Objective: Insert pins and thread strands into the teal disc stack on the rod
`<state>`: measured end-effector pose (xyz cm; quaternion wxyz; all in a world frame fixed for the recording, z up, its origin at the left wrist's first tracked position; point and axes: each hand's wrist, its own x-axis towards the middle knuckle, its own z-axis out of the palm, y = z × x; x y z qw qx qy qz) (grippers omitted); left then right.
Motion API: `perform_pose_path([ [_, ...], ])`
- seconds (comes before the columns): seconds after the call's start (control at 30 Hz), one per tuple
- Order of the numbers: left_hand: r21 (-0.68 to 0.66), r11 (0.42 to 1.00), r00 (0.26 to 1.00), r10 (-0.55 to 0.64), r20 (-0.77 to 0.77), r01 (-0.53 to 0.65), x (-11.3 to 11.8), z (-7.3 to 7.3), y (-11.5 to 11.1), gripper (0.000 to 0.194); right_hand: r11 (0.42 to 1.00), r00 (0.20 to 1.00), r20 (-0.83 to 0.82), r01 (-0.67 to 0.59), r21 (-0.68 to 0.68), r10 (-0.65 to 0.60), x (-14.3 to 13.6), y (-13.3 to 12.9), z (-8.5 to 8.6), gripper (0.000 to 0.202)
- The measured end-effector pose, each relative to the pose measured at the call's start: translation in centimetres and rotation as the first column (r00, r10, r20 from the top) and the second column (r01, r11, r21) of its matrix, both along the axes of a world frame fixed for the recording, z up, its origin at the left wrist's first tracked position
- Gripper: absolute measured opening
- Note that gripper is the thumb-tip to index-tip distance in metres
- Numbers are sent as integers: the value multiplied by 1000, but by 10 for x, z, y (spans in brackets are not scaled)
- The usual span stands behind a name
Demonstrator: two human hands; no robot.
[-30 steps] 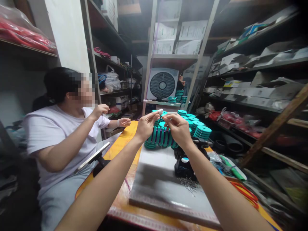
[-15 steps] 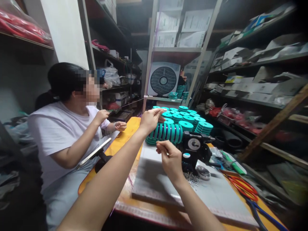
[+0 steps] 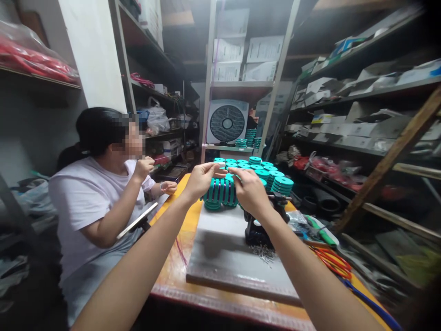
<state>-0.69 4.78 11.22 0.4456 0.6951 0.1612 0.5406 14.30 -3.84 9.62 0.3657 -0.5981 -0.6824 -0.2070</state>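
At twelve o'clock, a sideways row of teal spools, ridged and banded with dark purple, sits below the left hand and right hand, fingertips drawn nearly together, any hold too small to tell.

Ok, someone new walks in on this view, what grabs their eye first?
Probably the bright teal spools, stacked in a cluster toward the far end of the yellow-topped table. Next, the left hand and right hand, raised close together above a sideways row of teal discs. Behind them, the big box fan stands out on the shelf.
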Motion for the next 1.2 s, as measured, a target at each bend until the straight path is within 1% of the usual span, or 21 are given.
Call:
perform_pose_path([
  [0.03,0,1000,1000,3,6,-3,0,-2,-3,38,999,999,35,18,-31,-17,0,12,3,34],
  [0.1,10,999,999,40,21,-40,0,-9,-9,37,994,997,64,54,-94,-48,-2,32,3,33],
  [0.17,46,991,992,124,39,-126,1,-19,-14,35,984,991,82,116,-137,-105,-5,43,-2,36],
  [0.27,100,955,959,273,76,-280,5,-35,-22,33,967,979,98,193,-168,-179,-7,46,-6,41],
  [0.37,122,911,918,382,103,-393,10,-55,-31,32,957,971,119,227,-183,-207,-6,43,-6,42],
  [0.47,196,852,874,476,100,-486,15,-79,-35,30,953,966,135,242,-184,-219,-6,44,-6,42],
  [0.57,352,741,808,583,83,-572,19,-103,-33,25,950,962,138,257,-179,-234,-6,46,-8,42],
  [0.63,431,679,774,629,77,-595,20,-113,-31,24,948,961,137,264,-177,-242,-6,47,-9,42],
  [0.67,455,665,769,635,73,-592,19,-116,-31,24,948,960,137,264,-177,-242,-6,47,-9,43],
  [0.73,480,679,794,604,63,-555,14,-118,-37,23,949,961,136,262,-175,-240,-7,46,-9,43],
  [0.83,495,725,852,519,65,-479,0,-119,-61,22,952,963,135,253,-173,-232,-7,43,-7,43],
  [0.87,471,732,853,513,94,-492,-5,-120,-70,25,953,964,134,250,-171,-229,-7,43,-6,43],
  [0.9,410,730,832,527,173,-547,-10,-121,-78,28,954,965,134,247,-170,-226,-7,42,-6,42],
  [0.93,285,734,787,563,252,-617,-14,-123,-85,32,955,965,134,245,-169,-224,-7,42,-6,42],
  [0.97,132,742,739,600,305,-657,-17,-124,-89,35,955,966,134,243,-168,-222,-7,41,-6,42],
  [1.0,-33,754,708,629,321,-656,-19,-126,-91,39,956,966,133,242,-167,-221,-7,41,-5,42],
  [1.03,-180,767,708,639,301,-615,-19,-128,-91,41,956,967,133,240,-167,-219,-7,41,-5,42],
  [1.07,-287,786,744,615,262,-548,-18,-129,-88,44,957,967,133,238,-166,-217,-7,41,-6,42],
  [1.1,-354,810,799,559,222,-467,-15,-131,-84,46,957,967,134,236,-166,-215,-7,41,-6,42],
  [1.13,-395,832,850,490,195,-389,-12,-132,-80,49,958,967,136,235,-166,-214,-7,41,-6,42],
  [1.2,-444,859,913,366,180,-257,-3,-136,-71,53,958,967,138,235,-163,-214,-7,41,-7,43],
])
